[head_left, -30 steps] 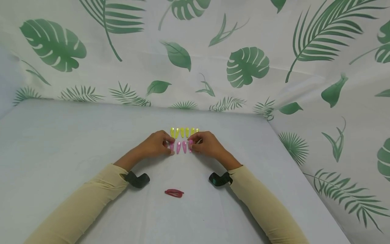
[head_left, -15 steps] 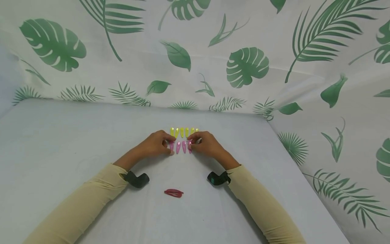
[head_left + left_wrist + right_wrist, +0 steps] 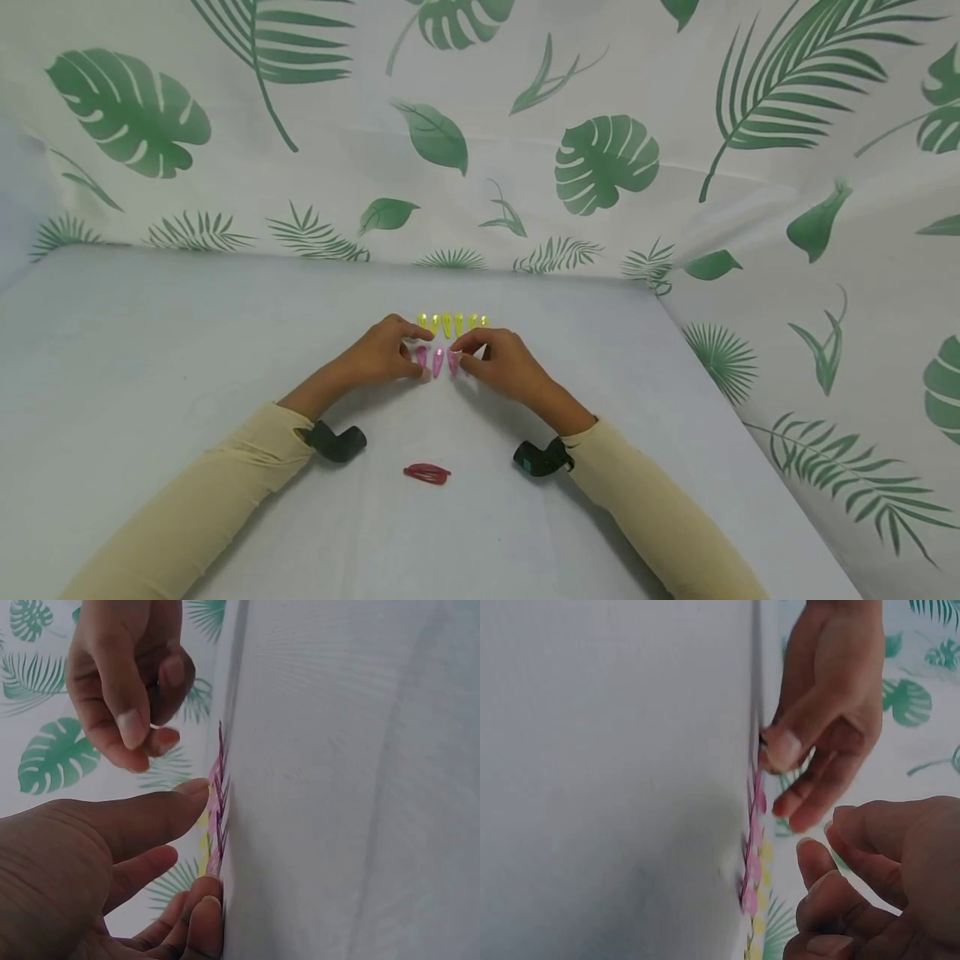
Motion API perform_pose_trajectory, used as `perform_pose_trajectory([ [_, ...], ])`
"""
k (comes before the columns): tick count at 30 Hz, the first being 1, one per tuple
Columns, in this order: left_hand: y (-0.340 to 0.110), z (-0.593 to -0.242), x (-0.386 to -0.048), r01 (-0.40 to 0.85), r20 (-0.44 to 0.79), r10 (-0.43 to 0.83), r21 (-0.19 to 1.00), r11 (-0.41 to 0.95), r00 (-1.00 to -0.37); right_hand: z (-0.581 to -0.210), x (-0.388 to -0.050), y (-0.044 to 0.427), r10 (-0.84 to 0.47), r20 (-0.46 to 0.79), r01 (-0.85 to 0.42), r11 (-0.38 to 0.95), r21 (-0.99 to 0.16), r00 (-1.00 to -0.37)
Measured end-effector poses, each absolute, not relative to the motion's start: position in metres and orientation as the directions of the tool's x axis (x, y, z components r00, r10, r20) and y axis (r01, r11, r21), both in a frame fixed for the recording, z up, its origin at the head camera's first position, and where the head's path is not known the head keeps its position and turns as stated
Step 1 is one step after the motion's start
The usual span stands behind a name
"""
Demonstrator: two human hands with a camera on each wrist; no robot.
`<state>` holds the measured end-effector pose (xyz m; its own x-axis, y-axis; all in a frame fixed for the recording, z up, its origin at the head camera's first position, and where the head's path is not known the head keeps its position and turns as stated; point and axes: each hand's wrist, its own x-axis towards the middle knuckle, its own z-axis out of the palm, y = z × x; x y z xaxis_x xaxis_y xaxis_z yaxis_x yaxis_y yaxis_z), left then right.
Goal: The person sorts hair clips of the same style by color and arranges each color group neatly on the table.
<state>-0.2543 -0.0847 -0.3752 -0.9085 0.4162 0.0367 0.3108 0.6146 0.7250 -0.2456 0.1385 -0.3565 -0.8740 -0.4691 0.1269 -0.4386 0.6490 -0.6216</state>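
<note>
A short row of pink hair clips [image 3: 438, 363] lies on the white tabletop, in front of a row of yellow hair clips [image 3: 447, 325]. My left hand [image 3: 378, 352] is at the leftmost pink clip [image 3: 422, 358], its thumb near the clip's near end and forefinger by the far end, with a gap between the tips. My right hand [image 3: 506, 362] hovers over the right-hand pink clips and partly hides them. The right wrist view shows the right fingertips [image 3: 817, 855] apart, with no clip between them. Closer to me lies a red hair clip or a few together [image 3: 427, 474].
The white table [image 3: 262, 333] reaches back to a hanging cloth [image 3: 510, 142] printed with green leaves, which also runs along the right side. Dark wrist-worn devices [image 3: 337, 442] stick out inward from both cuffs.
My right hand has shifted left, from the rightmost pink clip to above the one beside it, and its fingers have come off the clip. My left hand has hardly moved.
</note>
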Motion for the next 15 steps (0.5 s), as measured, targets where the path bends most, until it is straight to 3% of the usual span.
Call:
perform_pose_trajectory([
  [10, -0.089, -0.365, -0.248, 0.373, 0.112, 0.428, 0.713, 0.593, -0.897, -0.354, -0.207, 0.138, -0.724, 0.028, -0.519, 0.466, -0.717, -0.690],
  [15, -0.093, -0.358, -0.244, 0.405, 0.144, 0.439, 0.697, 0.592, -0.887, -0.353, -0.183, 0.131, -0.793, -0.078, -0.513, 0.462, -0.724, -0.605],
])
